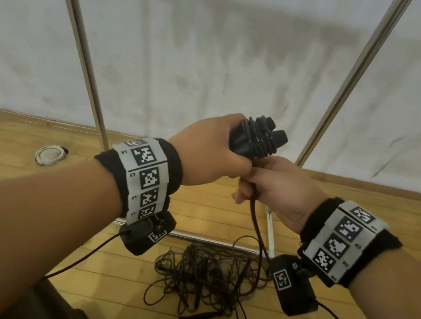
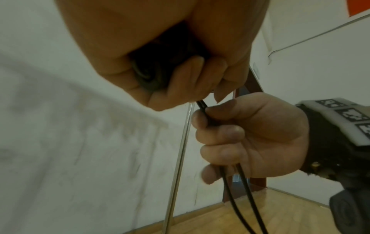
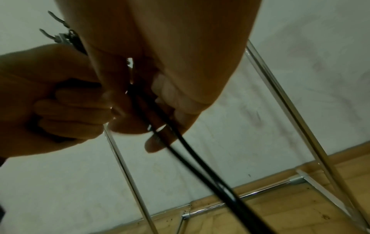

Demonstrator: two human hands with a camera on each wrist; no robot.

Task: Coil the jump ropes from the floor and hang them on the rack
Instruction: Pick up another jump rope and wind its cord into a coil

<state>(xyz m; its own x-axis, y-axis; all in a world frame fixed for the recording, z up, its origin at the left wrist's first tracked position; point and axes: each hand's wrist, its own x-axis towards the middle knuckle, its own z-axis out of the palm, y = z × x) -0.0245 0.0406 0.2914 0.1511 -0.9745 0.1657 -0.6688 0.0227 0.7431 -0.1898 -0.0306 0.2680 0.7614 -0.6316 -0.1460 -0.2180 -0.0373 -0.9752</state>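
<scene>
The left hand (image 1: 210, 151) grips the black handles (image 1: 256, 138), cord-wound, their long axis tilted up and away. Just below, the right hand (image 1: 279, 191) pinches the cord (image 1: 255, 223), which drops toward the tangled ropes (image 1: 208, 274) on the floor.

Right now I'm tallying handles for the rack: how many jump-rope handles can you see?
3: two bundled in the left hand, cord-wrapped handles, and one lying at the floor tangle's near edge. More may be buried.
</scene>
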